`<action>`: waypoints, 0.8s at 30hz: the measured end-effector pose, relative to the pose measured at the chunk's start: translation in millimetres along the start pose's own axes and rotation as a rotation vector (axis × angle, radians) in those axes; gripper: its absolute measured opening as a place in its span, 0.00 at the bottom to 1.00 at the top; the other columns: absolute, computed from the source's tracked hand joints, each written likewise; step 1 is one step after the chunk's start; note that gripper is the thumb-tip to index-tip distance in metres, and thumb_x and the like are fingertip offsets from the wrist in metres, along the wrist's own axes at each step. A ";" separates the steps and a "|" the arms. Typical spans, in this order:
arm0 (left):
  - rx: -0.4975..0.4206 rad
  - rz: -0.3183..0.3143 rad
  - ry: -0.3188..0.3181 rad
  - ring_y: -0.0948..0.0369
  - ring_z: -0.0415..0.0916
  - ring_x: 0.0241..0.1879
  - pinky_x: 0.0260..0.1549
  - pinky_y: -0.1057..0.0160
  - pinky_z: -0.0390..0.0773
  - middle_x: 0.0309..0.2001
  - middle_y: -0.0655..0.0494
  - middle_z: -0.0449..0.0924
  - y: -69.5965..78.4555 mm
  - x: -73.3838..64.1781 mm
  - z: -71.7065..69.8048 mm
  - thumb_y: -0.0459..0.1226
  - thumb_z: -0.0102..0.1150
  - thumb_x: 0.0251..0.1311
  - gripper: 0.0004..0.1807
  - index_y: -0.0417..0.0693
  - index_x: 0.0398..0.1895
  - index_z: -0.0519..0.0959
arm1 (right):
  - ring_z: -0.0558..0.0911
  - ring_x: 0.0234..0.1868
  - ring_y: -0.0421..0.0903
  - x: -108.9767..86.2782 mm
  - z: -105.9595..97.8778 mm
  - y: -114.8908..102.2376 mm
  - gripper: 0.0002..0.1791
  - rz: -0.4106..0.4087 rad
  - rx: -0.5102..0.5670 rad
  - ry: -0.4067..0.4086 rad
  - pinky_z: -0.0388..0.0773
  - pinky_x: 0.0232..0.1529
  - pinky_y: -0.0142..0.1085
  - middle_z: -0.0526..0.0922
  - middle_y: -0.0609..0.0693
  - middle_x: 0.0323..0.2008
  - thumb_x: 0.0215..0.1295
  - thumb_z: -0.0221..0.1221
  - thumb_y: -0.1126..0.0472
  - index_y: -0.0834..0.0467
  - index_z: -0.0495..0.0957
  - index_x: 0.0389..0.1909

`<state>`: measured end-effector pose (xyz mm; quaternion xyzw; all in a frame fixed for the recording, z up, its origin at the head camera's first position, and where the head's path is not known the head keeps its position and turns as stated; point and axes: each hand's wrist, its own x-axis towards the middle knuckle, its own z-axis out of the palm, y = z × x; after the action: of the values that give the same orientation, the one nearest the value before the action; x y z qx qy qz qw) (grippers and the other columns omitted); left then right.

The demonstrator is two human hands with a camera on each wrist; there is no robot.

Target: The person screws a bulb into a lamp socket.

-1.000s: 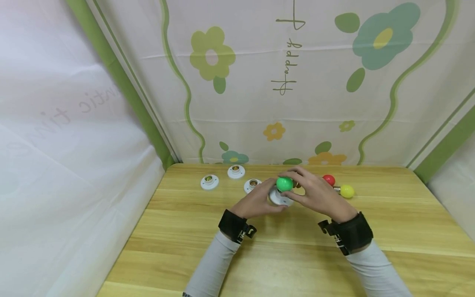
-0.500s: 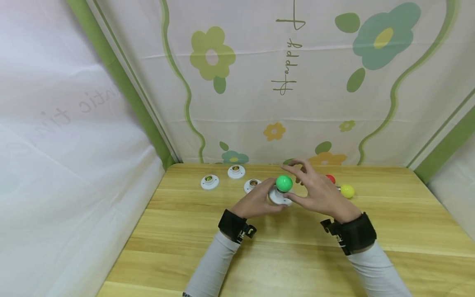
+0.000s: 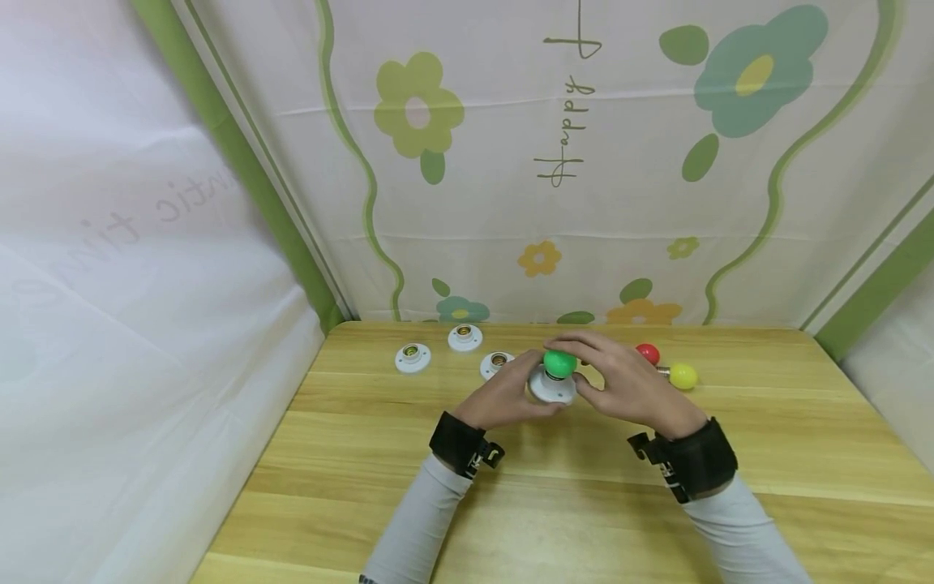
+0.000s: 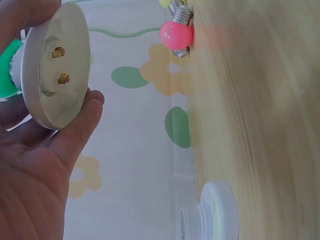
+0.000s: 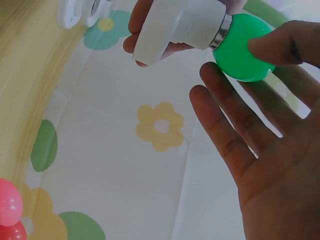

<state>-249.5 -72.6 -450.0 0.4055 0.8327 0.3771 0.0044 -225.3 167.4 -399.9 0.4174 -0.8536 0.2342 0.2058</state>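
Observation:
My left hand (image 3: 503, 396) grips a round white lamp socket (image 3: 552, 391) by its rim. In the left wrist view the underside of this socket (image 4: 62, 102) shows two brass screws, and it is held up off the table. A green light bulb (image 3: 560, 364) stands in the socket's mouth, with a thin band of its metal base showing in the right wrist view. My right hand (image 5: 280, 145) holds the green bulb (image 5: 244, 52) between the thumb and some fingers. The other fingers of that hand stretch out beside it.
Three white sockets (image 3: 412, 358) sit on the wooden table (image 3: 350, 454) to the left, the nearest partly behind my left hand. Right of my right hand lie a red bulb (image 3: 647, 354) and a yellow bulb (image 3: 683, 375). A flowered curtain (image 3: 467, 186) hangs behind the table.
Half a second ago my right hand's fingers were spread away from the green bulb; now they have come back around it. The left hand and socket have stayed in place.

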 end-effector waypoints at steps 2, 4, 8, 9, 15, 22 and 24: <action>0.000 -0.004 -0.004 0.59 0.77 0.67 0.67 0.63 0.78 0.69 0.50 0.76 0.2 0.1 0.2 0.42 0.74 0.66 0.42 0.45 0.79 0.63 | 0.87 0.59 0.55 -0.6 0.5 0.2 0.30 0.009 -0.006 0.004 0.89 0.45 0.46 0.82 0.55 0.66 0.63 0.70 0.67 0.54 0.80 0.68; -0.001 -0.010 -0.010 0.60 0.77 0.66 0.66 0.64 0.79 0.68 0.50 0.76 0.5 0.1 0.3 0.43 0.74 0.66 0.42 0.45 0.78 0.64 | 0.88 0.54 0.51 -1.1 1.3 0.4 0.30 0.021 -0.016 0.005 0.88 0.41 0.42 0.82 0.54 0.65 0.64 0.72 0.64 0.54 0.80 0.68; 0.001 -0.011 -0.017 0.61 0.78 0.63 0.63 0.66 0.80 0.66 0.51 0.77 0.5 0.0 0.5 0.43 0.73 0.67 0.39 0.45 0.76 0.65 | 0.85 0.43 0.44 -1.3 3.6 0.9 0.30 0.051 -0.043 0.011 0.84 0.35 0.35 0.82 0.53 0.61 0.64 0.75 0.57 0.55 0.80 0.66; 0.002 -0.008 -0.017 0.61 0.78 0.63 0.63 0.66 0.80 0.66 0.51 0.77 0.4 0.2 0.6 0.43 0.73 0.67 0.39 0.45 0.76 0.66 | 0.84 0.41 0.44 -1.0 4.0 1.0 0.29 0.059 -0.050 0.012 0.83 0.34 0.34 0.82 0.52 0.59 0.64 0.76 0.55 0.55 0.80 0.65; 0.015 0.005 -0.012 0.61 0.78 0.63 0.64 0.66 0.80 0.66 0.51 0.77 0.0 0.8 1.0 0.42 0.74 0.66 0.38 0.45 0.75 0.67 | 0.83 0.37 0.44 0.5 5.4 0.2 0.30 0.100 -0.066 0.018 0.81 0.33 0.31 0.82 0.50 0.53 0.61 0.78 0.50 0.55 0.80 0.61; 0.006 -0.008 -0.016 0.61 0.78 0.62 0.63 0.66 0.80 0.65 0.50 0.77 1.3 0.4 1.0 0.43 0.74 0.66 0.39 0.45 0.75 0.67 | 0.82 0.37 0.41 -0.1 2.8 -0.9 0.33 0.145 -0.081 -0.018 0.79 0.32 0.30 0.82 0.50 0.54 0.63 0.76 0.46 0.55 0.78 0.64; 0.008 -0.007 -0.015 0.61 0.78 0.63 0.63 0.66 0.80 0.65 0.50 0.77 1.5 0.3 1.0 0.43 0.74 0.66 0.39 0.45 0.75 0.66 | 0.83 0.39 0.42 -1.0 0.5 -0.8 0.35 0.155 -0.079 -0.025 0.79 0.32 0.31 0.82 0.51 0.57 0.63 0.76 0.46 0.55 0.77 0.67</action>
<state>-248.4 -71.2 -449.7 0.4054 0.8355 0.3707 0.0103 -224.2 167.3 -400.6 0.3445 -0.8944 0.2101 0.1927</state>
